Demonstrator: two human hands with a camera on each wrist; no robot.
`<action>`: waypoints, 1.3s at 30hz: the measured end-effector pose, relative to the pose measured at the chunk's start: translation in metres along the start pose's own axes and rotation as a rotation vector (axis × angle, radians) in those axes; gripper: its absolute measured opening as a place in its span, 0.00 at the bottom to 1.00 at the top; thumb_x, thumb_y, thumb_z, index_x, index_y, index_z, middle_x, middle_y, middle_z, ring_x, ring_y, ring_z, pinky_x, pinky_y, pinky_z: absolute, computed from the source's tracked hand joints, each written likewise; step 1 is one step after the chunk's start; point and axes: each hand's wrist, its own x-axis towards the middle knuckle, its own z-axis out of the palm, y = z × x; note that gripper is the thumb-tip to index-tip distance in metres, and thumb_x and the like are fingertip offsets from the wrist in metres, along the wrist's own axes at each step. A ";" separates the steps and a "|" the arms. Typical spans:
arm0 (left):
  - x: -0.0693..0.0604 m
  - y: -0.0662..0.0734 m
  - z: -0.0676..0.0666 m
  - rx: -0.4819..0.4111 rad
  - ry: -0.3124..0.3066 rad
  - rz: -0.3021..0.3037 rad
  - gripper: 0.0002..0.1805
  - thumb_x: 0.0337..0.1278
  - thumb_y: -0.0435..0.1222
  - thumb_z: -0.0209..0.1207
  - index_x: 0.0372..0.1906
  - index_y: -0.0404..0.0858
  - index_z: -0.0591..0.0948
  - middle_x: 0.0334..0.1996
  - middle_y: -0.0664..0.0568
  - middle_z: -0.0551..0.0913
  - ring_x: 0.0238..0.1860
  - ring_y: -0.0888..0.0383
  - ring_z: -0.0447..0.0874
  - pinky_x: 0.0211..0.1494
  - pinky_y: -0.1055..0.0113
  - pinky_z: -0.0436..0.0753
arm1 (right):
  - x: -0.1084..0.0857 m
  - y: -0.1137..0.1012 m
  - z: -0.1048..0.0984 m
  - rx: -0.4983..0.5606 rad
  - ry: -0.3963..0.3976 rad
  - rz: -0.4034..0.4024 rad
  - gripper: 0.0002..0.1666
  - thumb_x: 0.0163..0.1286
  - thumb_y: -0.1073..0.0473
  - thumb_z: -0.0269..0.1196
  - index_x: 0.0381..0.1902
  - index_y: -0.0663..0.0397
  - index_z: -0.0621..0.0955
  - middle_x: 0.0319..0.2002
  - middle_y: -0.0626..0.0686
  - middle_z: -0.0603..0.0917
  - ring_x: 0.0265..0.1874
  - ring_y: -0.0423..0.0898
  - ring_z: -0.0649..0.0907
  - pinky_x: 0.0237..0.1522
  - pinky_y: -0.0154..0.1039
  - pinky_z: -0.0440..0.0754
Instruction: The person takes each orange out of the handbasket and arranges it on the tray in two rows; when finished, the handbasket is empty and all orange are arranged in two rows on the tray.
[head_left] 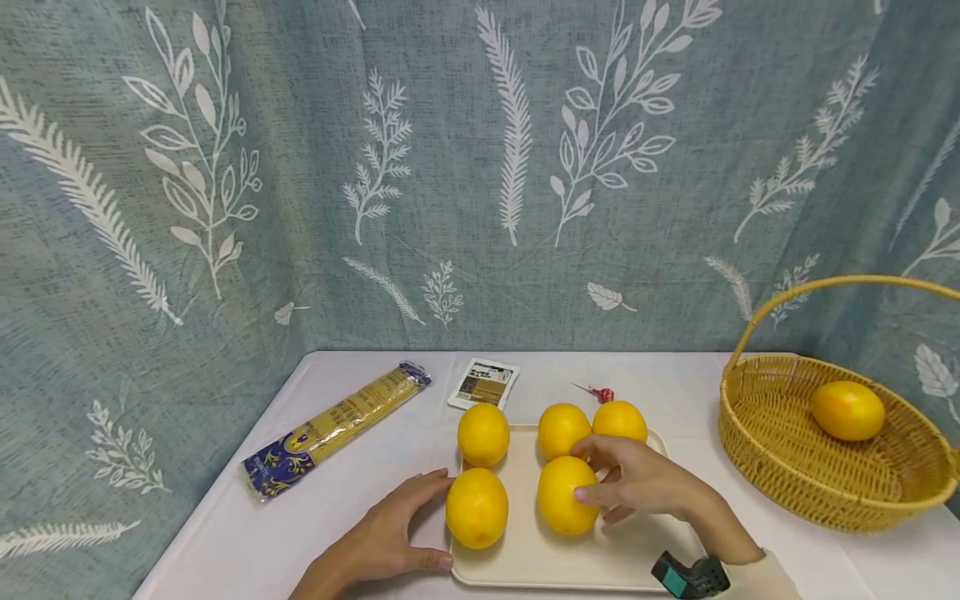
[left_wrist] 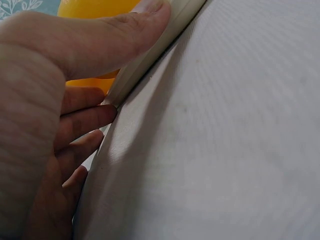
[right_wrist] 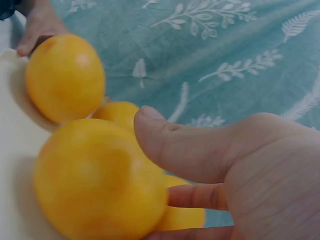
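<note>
My right hand (head_left: 637, 479) has its thumb and fingers about the right side of an orange (head_left: 566, 496) over the beige tray (head_left: 555, 575); whether this orange is lifted is hard to tell. In the right wrist view, the thumb overlaps that orange's edge and the fingers pass behind it. My left hand (head_left: 390, 529) lies at the tray's left edge, thumb touching the rim and fingers spread, beside the front-left orange (head_left: 477, 508). Behind stand further oranges: one at the back left (head_left: 483, 435), one in the middle (head_left: 562, 429) and one to its right (head_left: 620, 419).
A wicker basket (head_left: 795, 492) with a tall handle stands at the right, holding one orange fruit (head_left: 848, 410). A spaghetti pack (head_left: 337, 429) lies at the left. Behind the tray are a white flat packet (head_left: 484, 383) and a red-wrapped lollipop (head_left: 603, 394). A patterned curtain (head_left: 465, 208) hangs behind.
</note>
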 end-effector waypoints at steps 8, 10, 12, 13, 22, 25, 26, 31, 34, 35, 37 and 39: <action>0.000 -0.001 -0.001 0.003 0.005 0.000 0.54 0.35 0.62 0.76 0.73 0.47 0.71 0.77 0.45 0.64 0.77 0.37 0.57 0.75 0.29 0.56 | -0.011 -0.008 -0.018 -0.020 0.035 0.017 0.34 0.67 0.53 0.71 0.66 0.59 0.74 0.58 0.64 0.79 0.52 0.56 0.83 0.37 0.52 0.91; 0.000 -0.002 -0.002 0.005 0.007 0.001 0.54 0.35 0.62 0.76 0.73 0.48 0.71 0.77 0.45 0.64 0.77 0.37 0.57 0.75 0.29 0.56 | -0.014 -0.009 -0.024 -0.014 0.047 0.020 0.35 0.67 0.53 0.71 0.66 0.61 0.73 0.58 0.65 0.78 0.52 0.56 0.83 0.39 0.53 0.91; 0.000 -0.002 -0.003 0.007 0.006 0.002 0.54 0.35 0.62 0.76 0.73 0.48 0.71 0.77 0.45 0.64 0.77 0.37 0.57 0.75 0.29 0.56 | -0.017 -0.010 -0.032 -0.017 0.069 0.014 0.35 0.68 0.53 0.70 0.67 0.63 0.72 0.59 0.66 0.78 0.51 0.56 0.84 0.40 0.53 0.91; 0.000 -0.002 -0.003 0.005 0.005 0.002 0.54 0.36 0.62 0.76 0.73 0.48 0.71 0.77 0.45 0.64 0.77 0.37 0.57 0.75 0.29 0.56 | -0.019 -0.010 -0.035 -0.020 0.082 0.009 0.35 0.69 0.53 0.69 0.67 0.64 0.72 0.59 0.66 0.78 0.51 0.57 0.84 0.41 0.53 0.91; -0.001 -0.003 -0.004 0.006 0.007 -0.005 0.55 0.35 0.62 0.76 0.73 0.47 0.71 0.77 0.45 0.64 0.77 0.37 0.57 0.75 0.29 0.55 | -0.038 0.003 -0.072 -0.098 0.295 -0.015 0.31 0.73 0.53 0.65 0.65 0.66 0.73 0.55 0.66 0.81 0.49 0.58 0.85 0.41 0.46 0.91; -0.001 -0.003 -0.004 0.010 0.009 -0.003 0.54 0.35 0.62 0.76 0.73 0.47 0.71 0.77 0.45 0.64 0.77 0.36 0.57 0.75 0.29 0.55 | -0.045 0.013 -0.086 -0.135 0.412 -0.028 0.29 0.75 0.53 0.63 0.64 0.67 0.74 0.52 0.65 0.83 0.44 0.51 0.87 0.39 0.43 0.91; -0.001 -0.003 -0.003 0.005 0.009 -0.004 0.54 0.35 0.62 0.76 0.73 0.47 0.71 0.77 0.45 0.64 0.77 0.36 0.57 0.75 0.29 0.55 | -0.048 0.016 -0.091 -0.148 0.447 -0.026 0.29 0.75 0.52 0.63 0.64 0.67 0.74 0.51 0.64 0.84 0.42 0.48 0.87 0.38 0.42 0.91; -0.001 -0.002 -0.002 -0.012 0.004 -0.003 0.54 0.35 0.62 0.76 0.73 0.48 0.71 0.77 0.45 0.64 0.77 0.36 0.58 0.75 0.29 0.55 | -0.064 0.030 -0.114 -0.152 0.582 0.003 0.31 0.77 0.47 0.60 0.64 0.67 0.74 0.48 0.53 0.86 0.39 0.40 0.86 0.37 0.42 0.91; -0.001 -0.002 -0.002 -0.011 -0.003 0.001 0.53 0.36 0.62 0.76 0.72 0.49 0.71 0.77 0.45 0.64 0.77 0.37 0.58 0.75 0.29 0.56 | -0.074 0.038 -0.126 -0.129 0.657 0.033 0.31 0.77 0.45 0.59 0.63 0.65 0.75 0.44 0.41 0.86 0.38 0.39 0.86 0.35 0.40 0.90; -0.001 -0.002 -0.002 -0.012 -0.005 0.004 0.53 0.36 0.62 0.76 0.72 0.49 0.72 0.77 0.45 0.64 0.77 0.37 0.58 0.75 0.29 0.56 | -0.077 0.041 -0.129 -0.128 0.687 0.048 0.30 0.77 0.44 0.59 0.62 0.63 0.75 0.41 0.37 0.86 0.38 0.38 0.85 0.34 0.39 0.89; -0.001 -0.001 -0.002 -0.009 -0.009 0.006 0.53 0.35 0.62 0.76 0.72 0.50 0.72 0.77 0.45 0.64 0.76 0.37 0.59 0.75 0.29 0.57 | -0.081 0.046 -0.134 -0.117 0.771 0.060 0.27 0.76 0.44 0.59 0.59 0.59 0.78 0.38 0.31 0.84 0.36 0.35 0.84 0.32 0.36 0.87; -0.001 -0.001 -0.002 -0.003 -0.010 0.006 0.53 0.35 0.62 0.76 0.72 0.50 0.72 0.77 0.45 0.64 0.76 0.37 0.59 0.75 0.29 0.57 | -0.085 0.051 -0.138 -0.099 0.883 0.051 0.19 0.76 0.46 0.61 0.53 0.52 0.81 0.35 0.27 0.83 0.33 0.33 0.82 0.30 0.33 0.86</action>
